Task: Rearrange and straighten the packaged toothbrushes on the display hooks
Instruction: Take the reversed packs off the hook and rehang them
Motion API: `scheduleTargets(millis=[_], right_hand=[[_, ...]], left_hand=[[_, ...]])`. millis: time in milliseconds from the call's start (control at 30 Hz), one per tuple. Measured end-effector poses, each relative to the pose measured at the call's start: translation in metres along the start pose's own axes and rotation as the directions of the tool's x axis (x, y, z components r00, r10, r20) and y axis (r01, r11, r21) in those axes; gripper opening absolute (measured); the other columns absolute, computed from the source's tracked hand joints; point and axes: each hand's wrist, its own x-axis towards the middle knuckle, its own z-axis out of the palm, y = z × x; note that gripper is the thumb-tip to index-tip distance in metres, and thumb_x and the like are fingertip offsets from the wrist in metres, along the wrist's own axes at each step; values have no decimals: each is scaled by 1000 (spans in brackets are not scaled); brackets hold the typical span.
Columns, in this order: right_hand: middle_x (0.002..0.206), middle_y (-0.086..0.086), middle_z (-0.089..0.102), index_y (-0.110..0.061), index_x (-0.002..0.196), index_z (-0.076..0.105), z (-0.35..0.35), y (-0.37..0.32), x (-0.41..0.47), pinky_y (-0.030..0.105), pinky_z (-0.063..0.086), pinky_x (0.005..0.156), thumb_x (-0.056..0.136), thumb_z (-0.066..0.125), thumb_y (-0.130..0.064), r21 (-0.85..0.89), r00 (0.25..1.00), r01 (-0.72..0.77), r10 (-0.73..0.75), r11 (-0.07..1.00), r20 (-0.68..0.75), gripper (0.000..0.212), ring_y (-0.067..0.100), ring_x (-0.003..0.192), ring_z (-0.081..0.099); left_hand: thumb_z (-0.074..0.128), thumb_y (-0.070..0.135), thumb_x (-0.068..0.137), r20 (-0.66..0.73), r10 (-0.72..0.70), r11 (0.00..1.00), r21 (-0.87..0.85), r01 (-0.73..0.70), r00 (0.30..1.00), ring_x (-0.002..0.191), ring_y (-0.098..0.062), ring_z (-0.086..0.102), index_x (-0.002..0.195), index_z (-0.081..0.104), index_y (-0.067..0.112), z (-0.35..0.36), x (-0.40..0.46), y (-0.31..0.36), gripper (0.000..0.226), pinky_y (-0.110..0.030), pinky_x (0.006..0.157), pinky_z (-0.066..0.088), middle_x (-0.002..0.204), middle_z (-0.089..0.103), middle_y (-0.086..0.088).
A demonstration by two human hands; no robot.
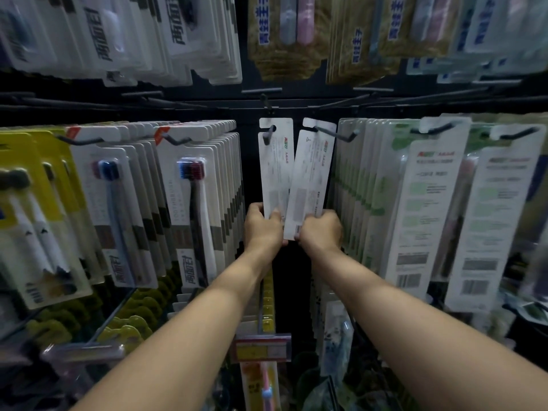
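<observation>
Toothbrush packs — left pack (275,170) and tilted right pack (310,185) — hang on centre hooks, light, stiff, likely slippery cards; left hand (264,226) and right hand (321,229) each pinch a bottom edge — a sound hold.

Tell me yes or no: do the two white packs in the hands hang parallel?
No: the left pack hangs upright from its hook, while the right pack tilts, its lower end overlapping the left one.

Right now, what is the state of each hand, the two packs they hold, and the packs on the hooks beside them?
Left hand: grips left pack's bottom.
Right hand: grips right pack's bottom.
Left pack: hangs on hook, nearly straight.
Right pack: on hook, tilted, overlaps left pack.
Side rows: hang packed.
</observation>
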Motion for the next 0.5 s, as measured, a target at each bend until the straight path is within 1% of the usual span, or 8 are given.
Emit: scheduleTargets(millis=[67,133,167,233,267,333,400,500], right_hand=[[113,12,71,-12,115,62,-6,0,-2,31,59,70,102,55,-23,-2,1000,23,-23,1000,2,18,33,96,73],[112,12,71,-10,116,64,-10,0,-5,26,55,67,103,54,-23,-3,999,33,-33,999,2,21,32,96,72],[112,12,71,-10,117,64,-12,0,-7,28,57,69,103,53,-23,3,999,35,-35,999,4,22,32,96,72],[112,11,70,-11,116,62,-16,-1,-12,40,63,77,103,51,-23,9,1000,24,-24,1000,11,20,33,96,71],[112,11,69,-11,115,60,-18,-2,-15,43,64,79,104,50,-23,9,1000,14,-14,1000,15,18,33,96,71],[112,9,69,-12,113,60,-23,-2,-21,42,64,77,104,48,-22,-1,1000,-1,2,1000,24,18,31,95,72],[109,7,72,-13,111,63,-27,-2,-26,38,63,72,102,46,-22,-19,999,-6,7,1000,36,22,29,91,73],[102,4,73,-17,108,65,-35,0,-36,33,61,67,100,45,-21,-22,999,-14,15,1000,44,22,27,86,73]], left_hand=[[55,23,108,-20,31,999,17,-31,999,83,-19,70,114,50,22,-2,-3,1,8,-39,63,65,100,63,0],[55,21,107,-33,46,999,29,-45,998,79,-20,70,111,52,23,-5,-7,2,5,-45,66,66,99,65,-1],[55,21,107,-37,51,998,34,-50,998,80,-20,70,110,53,24,-6,-8,2,4,-47,68,66,100,66,-1],[55,25,107,-47,68,997,51,-65,997,88,-22,71,108,54,26,-9,-12,-1,2,-48,74,66,105,67,-1],[54,28,107,-56,74,996,61,-70,996,92,-24,71,107,54,28,-11,-14,-2,1,-48,78,65,107,68,-2],[53,33,106,-74,67,996,66,-62,995,97,-26,72,104,52,32,-13,-19,-3,3,-49,82,64,109,69,-2],[51,37,105,-90,63,995,88,-56,994,96,-26,71,100,51,34,-15,-22,-5,6,-50,84,63,107,70,-1],[50,38,104,-110,66,992,116,-53,992,94,-25,71,103,53,34,-18,-29,-6,5,-50,83,63,106,70,1]])
